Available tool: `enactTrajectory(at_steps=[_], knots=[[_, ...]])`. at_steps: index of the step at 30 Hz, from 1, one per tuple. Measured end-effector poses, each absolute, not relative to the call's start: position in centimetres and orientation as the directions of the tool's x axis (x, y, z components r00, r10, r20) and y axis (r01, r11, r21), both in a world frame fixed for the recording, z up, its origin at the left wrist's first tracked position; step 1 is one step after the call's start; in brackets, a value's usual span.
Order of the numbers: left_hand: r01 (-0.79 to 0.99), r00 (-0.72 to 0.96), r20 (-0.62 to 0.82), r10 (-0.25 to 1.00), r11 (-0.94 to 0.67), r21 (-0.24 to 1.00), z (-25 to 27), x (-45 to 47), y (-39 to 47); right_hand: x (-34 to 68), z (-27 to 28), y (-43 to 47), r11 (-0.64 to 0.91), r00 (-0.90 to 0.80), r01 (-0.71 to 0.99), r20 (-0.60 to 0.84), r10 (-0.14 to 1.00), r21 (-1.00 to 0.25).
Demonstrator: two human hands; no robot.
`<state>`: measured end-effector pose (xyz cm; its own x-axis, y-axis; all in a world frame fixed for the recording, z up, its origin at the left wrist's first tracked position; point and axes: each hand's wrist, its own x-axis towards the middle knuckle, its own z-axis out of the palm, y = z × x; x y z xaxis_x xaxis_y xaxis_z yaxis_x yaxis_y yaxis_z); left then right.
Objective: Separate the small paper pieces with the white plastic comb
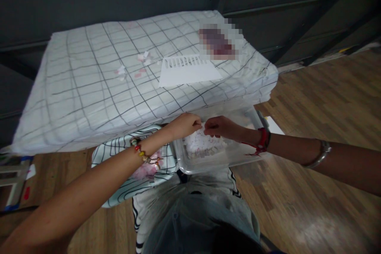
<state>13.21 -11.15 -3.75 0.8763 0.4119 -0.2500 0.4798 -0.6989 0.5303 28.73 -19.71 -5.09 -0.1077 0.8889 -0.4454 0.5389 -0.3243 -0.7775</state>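
Observation:
Above a clear plastic box (186, 166), my left hand (187, 124) and my right hand (218, 126) are held close together, fingertips almost meeting. Both are closed in a pinch; something pale shows between them, too small to tell from the paper below. Inside the box lies a heap of small white paper pieces (205, 147). Under my left forearm is a checked cloth-lined container (119, 190) with pink pieces (145, 170) in it.
A table with a white checked cloth (98, 67) stands in front. On it lie a white sheet with cut-out slots (190, 73), several paper scraps (121, 72) and a blurred-out dark object (217, 41). A metal-framed stand (14, 182) is on the floor at left.

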Motion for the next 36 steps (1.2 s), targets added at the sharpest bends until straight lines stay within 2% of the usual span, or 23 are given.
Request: enactTrajectory(at_steps=[5, 10, 16, 23, 29, 36], knots=[[0.472, 0.874, -0.235, 0.425, -0.631, 0.616, -3.9, 13.4, -11.0, 28.9, -4.4, -19.3, -0.332, -0.005, 0.526, -0.393, 0.92, -0.783], [0.468, 0.869, -0.232, 0.437, -0.574, 0.671, -3.8, 13.4, -10.9, 29.0, -4.7, -18.9, -0.306, 0.026, 0.55, -0.351, 0.936, -0.777], [0.504, 0.849, -0.258, 0.461, -0.558, 0.659, -3.6, 13.6, -11.0, 29.1, -5.1, -18.8, -0.254, 0.02, 0.6, -0.303, 0.953, -0.759], [0.483, 0.864, -0.254, 0.434, -0.572, 0.663, -3.4, 14.0, -10.9, 29.7, -3.6, -18.7, -0.151, -0.049, 0.702, -0.259, 0.965, -0.696], [0.479, 0.865, -0.242, 0.44, -0.578, 0.661, -3.8, 13.4, -10.4, 30.8, -4.7, -18.3, -0.081, -0.129, 0.832, -0.332, 0.934, -0.549], [0.494, 0.869, -0.257, 0.422, -0.733, 0.468, -3.7, 12.8, -10.6, 28.9, -9.0, -16.7, 0.079, -0.178, 0.966, -0.412, 0.894, -0.245]])
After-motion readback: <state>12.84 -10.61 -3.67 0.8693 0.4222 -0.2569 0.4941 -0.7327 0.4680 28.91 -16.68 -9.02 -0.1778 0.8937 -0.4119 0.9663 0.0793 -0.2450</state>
